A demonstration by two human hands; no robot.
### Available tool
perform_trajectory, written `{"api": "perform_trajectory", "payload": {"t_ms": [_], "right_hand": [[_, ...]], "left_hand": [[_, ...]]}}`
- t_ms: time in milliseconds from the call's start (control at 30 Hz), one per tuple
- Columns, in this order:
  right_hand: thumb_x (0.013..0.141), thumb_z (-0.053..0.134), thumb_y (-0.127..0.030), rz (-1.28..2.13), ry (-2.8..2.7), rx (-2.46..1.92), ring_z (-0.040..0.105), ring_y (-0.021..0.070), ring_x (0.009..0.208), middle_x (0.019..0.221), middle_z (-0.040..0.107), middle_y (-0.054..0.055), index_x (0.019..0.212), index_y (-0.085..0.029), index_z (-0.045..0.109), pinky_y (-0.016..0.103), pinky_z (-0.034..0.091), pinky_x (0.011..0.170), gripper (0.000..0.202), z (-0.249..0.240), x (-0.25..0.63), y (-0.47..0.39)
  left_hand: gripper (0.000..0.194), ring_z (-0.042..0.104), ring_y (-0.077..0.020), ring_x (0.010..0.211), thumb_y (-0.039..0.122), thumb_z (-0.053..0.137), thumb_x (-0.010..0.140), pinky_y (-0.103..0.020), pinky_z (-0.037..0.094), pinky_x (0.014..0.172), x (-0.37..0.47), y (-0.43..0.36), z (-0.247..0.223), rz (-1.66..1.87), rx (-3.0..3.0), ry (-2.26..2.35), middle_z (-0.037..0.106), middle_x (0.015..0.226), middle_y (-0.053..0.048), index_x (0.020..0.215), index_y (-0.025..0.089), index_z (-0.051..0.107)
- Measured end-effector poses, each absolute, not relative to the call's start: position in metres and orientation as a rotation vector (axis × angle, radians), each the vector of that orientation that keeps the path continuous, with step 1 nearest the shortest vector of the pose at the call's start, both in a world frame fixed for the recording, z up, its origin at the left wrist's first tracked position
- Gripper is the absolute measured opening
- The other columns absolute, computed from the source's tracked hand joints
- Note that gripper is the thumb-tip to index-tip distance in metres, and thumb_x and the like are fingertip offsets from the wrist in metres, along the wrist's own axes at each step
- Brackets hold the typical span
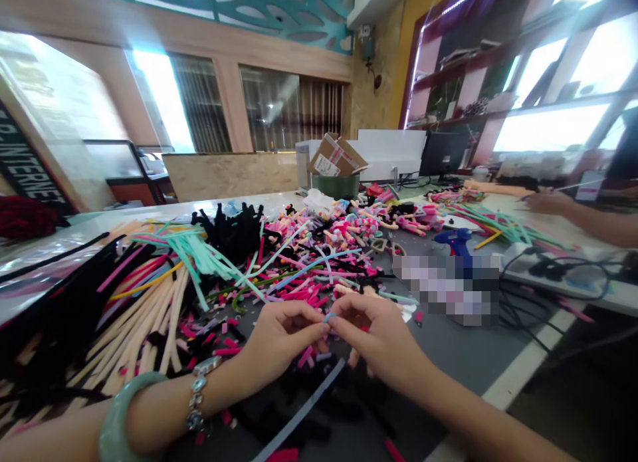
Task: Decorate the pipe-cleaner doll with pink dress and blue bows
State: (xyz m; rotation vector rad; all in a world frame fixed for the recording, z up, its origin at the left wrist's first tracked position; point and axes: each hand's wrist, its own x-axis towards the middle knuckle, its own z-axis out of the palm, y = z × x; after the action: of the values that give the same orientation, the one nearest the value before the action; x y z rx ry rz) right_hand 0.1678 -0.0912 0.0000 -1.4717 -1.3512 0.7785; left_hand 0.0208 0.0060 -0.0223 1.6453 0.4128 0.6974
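My left hand (289, 336) and my right hand (376, 329) meet over the middle of the table. Between their fingertips both pinch a small light blue piece of pipe cleaner (327, 317). A longer pale blue pipe cleaner (309, 409) slants down from under my right hand towards the near edge; whether it joins the pinched piece is hidden. Short pink pipe cleaner pieces (299, 290) lie scattered just beyond my hands. To the left of my left hand are long cream pipe cleaners (144, 316) and a bundle of mint green ones (192, 256).
Black pipe cleaners (229, 232) and a heap of small pink figures (351, 226) lie farther back. A blue glue gun (456, 241) stands right of centre, near a power strip (543, 269) with tangled cables. Another person's arm (593, 219) reaches in at the right.
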Motion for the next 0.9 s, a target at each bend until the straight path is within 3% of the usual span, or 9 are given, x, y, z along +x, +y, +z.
{"api": "perform_trajectory", "payload": {"t_ms": [333,700,900], "right_hand": [[0.084,0.055,-0.032,0.777,-1.351,-1.469,0.054,0.0060,0.040,0.066,0.054,-0.003,0.078,-0.018,0.060,0.012,0.036,0.027,0.017,-0.0032,0.1701,-0.0909],[0.086,0.053,-0.031,0.642,-1.436,-1.476,0.054,0.0055,0.040,0.065,0.054,-0.003,0.078,-0.019,0.059,0.015,0.041,0.038,0.016,-0.0044,0.1731,-0.0913],[0.084,0.054,-0.031,0.748,-1.378,-1.426,0.055,0.0059,0.043,0.066,0.050,-0.004,0.075,-0.018,0.057,0.013,0.038,0.032,0.016,-0.0036,0.1737,-0.0939]], "left_hand": [[0.015,0.062,-0.0127,0.048,0.025,0.069,0.078,-0.021,0.052,0.047,0.0210,0.0055,-0.0190,0.699,1.617,0.411,0.068,0.057,-0.003,0.075,0.011,0.065],[0.015,0.064,-0.0141,0.054,0.026,0.068,0.078,-0.022,0.053,0.053,0.0226,0.0066,-0.0201,0.727,1.633,0.442,0.068,0.058,-0.002,0.079,0.012,0.065],[0.012,0.065,-0.0143,0.056,0.024,0.068,0.078,-0.022,0.052,0.056,0.0225,0.0060,-0.0202,0.723,1.662,0.407,0.068,0.059,-0.002,0.078,0.012,0.066]]}}
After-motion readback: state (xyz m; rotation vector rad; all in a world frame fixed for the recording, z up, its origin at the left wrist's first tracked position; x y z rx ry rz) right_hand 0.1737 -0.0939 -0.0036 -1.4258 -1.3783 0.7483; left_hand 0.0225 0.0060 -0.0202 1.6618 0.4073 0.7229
